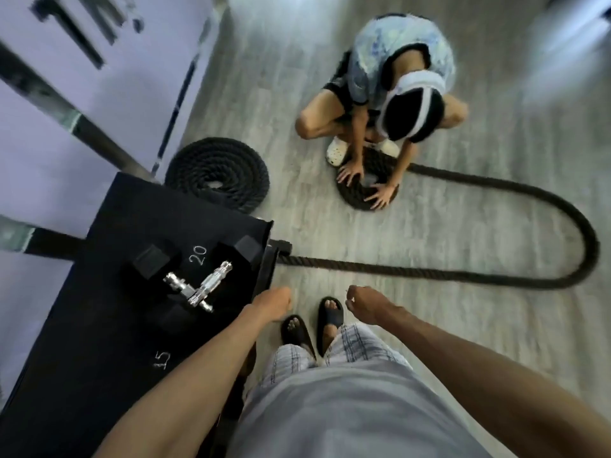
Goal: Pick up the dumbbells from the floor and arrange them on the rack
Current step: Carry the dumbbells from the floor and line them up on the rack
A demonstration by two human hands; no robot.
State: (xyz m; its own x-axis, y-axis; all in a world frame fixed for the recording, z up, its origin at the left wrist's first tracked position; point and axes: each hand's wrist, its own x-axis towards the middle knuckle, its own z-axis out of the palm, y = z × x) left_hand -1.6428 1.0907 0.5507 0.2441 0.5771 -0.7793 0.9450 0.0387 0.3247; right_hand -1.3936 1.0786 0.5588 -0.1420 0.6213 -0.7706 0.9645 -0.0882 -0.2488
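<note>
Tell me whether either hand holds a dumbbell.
No, the left hand and right hand are both empty; the dumbbells lie on the rack.

Both arms bare, stretched forward and down, converging slightly toward the far end. Left hand (273, 303) and right hand (364, 305) level with each other, apart, knuckles up, fingers loosely curled under, holding nothing.
</note>
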